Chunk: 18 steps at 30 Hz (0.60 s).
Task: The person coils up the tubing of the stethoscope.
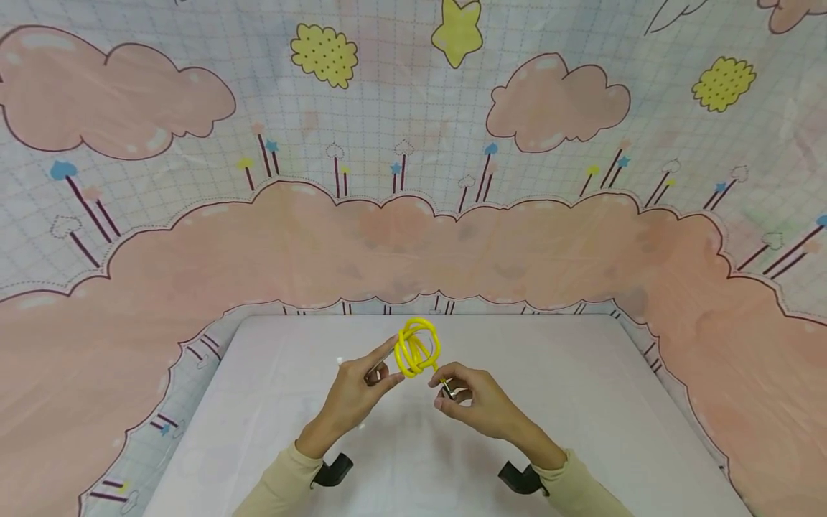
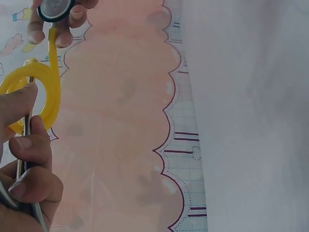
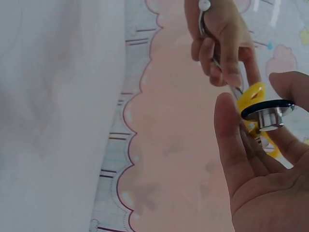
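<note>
A stethoscope with yellow tubing [image 2: 55,96] wound into a coil is between my two hands, held up over the table. My left hand [image 1: 357,390] grips its metal ear tubes [image 2: 26,123], with thumb and fingertips at the coil's left side. A pale eartip [image 3: 204,5] sticks out beyond that hand in the right wrist view. At the other end, my right hand [image 1: 483,401] holds the round chestpiece [image 3: 270,118], dark-rimmed with a silver stem, between thumb and fingers. A short straight stretch of tube runs from the coil to the chestpiece.
Under both hands lies a white table [image 1: 271,416]. Behind and around it hangs a cloth printed with pink clouds [image 1: 562,104] and stars. A black mount [image 1: 334,470] sits at the left wrist and another black mount [image 1: 519,478] at the right.
</note>
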Each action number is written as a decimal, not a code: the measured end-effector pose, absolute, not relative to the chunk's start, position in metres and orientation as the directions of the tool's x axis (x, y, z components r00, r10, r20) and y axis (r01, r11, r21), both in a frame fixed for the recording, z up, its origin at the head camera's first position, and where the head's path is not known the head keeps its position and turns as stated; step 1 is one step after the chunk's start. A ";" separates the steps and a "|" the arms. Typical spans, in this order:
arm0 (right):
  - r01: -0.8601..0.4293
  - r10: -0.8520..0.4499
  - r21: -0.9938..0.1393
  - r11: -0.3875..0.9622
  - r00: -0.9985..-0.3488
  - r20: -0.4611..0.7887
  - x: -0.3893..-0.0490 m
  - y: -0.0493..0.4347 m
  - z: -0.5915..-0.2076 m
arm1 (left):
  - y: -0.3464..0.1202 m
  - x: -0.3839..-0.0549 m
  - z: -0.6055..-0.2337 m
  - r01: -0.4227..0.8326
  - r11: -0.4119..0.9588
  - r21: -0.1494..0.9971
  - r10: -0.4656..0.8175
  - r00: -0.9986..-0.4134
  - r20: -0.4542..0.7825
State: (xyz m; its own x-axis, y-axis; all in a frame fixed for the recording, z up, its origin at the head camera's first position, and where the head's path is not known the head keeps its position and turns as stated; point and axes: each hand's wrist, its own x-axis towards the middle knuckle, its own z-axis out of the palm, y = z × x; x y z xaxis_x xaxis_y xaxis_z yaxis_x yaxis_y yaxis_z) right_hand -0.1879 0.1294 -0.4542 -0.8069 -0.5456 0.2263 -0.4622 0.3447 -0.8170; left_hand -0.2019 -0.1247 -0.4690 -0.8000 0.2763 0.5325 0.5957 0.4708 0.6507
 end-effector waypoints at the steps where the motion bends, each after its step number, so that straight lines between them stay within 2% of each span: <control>1: -0.472 -0.546 -0.810 0.348 -0.804 0.235 -0.188 0.129 -0.454 | -0.125 -0.202 -0.469 0.598 0.470 0.649 0.280 -0.799 0.532; 6: -0.516 -0.564 -0.790 0.332 -0.780 0.272 -0.187 0.130 -0.452 | -0.124 -0.202 -0.470 0.603 0.462 0.650 0.306 -0.797 0.522; 14: -0.558 -0.631 -0.803 0.210 -0.704 0.324 -0.188 0.130 -0.454 | -0.124 -0.202 -0.471 0.575 0.480 0.662 0.296 -0.817 0.494; 18: -0.580 -0.649 -0.788 0.209 -0.684 0.332 -0.188 0.131 -0.451 | -0.124 -0.202 -0.470 0.561 0.477 0.677 0.290 -0.827 0.482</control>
